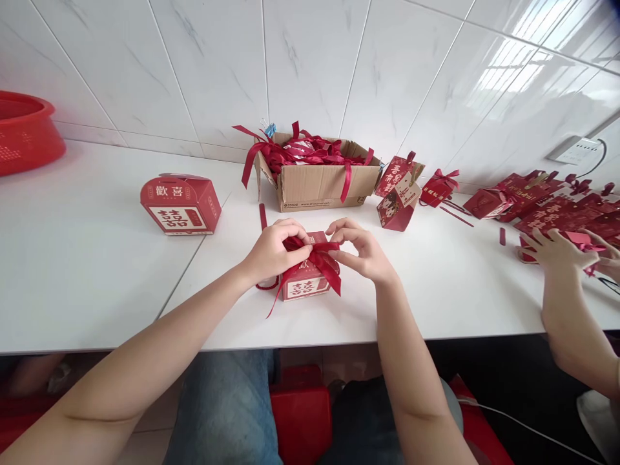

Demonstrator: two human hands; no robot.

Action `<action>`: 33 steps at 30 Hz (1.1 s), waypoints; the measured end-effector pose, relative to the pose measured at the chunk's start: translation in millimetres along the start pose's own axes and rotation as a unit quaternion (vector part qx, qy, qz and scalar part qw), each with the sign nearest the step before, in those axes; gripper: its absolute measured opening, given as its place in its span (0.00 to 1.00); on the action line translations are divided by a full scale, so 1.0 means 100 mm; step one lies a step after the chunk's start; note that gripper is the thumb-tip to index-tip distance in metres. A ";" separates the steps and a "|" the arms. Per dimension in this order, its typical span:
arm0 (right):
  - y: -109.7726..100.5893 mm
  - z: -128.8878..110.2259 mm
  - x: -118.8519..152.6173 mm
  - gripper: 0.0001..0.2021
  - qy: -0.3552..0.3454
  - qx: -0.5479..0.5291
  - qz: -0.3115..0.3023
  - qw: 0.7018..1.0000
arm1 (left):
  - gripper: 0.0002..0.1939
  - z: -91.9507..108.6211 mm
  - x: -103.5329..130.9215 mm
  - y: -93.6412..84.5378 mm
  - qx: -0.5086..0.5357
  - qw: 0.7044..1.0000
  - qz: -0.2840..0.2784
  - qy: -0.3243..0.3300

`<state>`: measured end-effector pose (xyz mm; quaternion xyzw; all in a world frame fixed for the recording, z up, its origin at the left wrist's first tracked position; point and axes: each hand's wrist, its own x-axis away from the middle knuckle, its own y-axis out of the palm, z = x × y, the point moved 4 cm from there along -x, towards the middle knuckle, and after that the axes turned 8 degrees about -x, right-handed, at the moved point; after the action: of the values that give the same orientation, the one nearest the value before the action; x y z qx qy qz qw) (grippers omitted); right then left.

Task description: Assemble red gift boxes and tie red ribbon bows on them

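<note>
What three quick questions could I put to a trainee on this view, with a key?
1. What does the wearer's left hand pinch?
2. True or false: a hanging ribbon crosses the front of the cardboard carton.
3. Which is farthest left in the picture? A) cardboard carton B) red plastic basket C) wall socket

Key: 1. The red ribbon on top of the small red box. 2. True. 3. B.

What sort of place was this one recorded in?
Probably a small gift-packing workspace: a long white table against marbled white wall tiles, an open brown cardboard box of glossy dark-red ribbons, and many printed red gift boxes grouped at the right.
</note>
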<state>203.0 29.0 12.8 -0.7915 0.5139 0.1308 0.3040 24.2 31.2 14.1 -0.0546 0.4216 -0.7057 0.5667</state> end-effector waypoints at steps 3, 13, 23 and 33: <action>0.03 0.04 -0.01 0.08 0.045 -0.083 -0.018 0.995 | 0.05 -0.01 0.00 0.00 0.003 1.000 0.005 0.002; 0.07 0.12 -0.04 0.18 0.075 -0.037 0.062 0.995 | 0.04 0.01 -0.01 0.01 -0.009 1.000 -0.004 0.012; 0.01 0.13 -0.03 0.20 0.087 -0.021 0.082 0.993 | 0.04 0.03 -0.01 0.02 -0.010 1.000 -0.017 0.019; 0.10 0.19 -0.02 0.21 0.136 -0.091 0.064 0.984 | 0.13 -0.16 -0.03 -0.21 0.091 0.995 -0.031 -0.017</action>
<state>195.4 39.5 -4.7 -0.7919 0.5858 0.0872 0.1485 0.5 42.4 19.0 -0.0281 0.3441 -0.7573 0.5544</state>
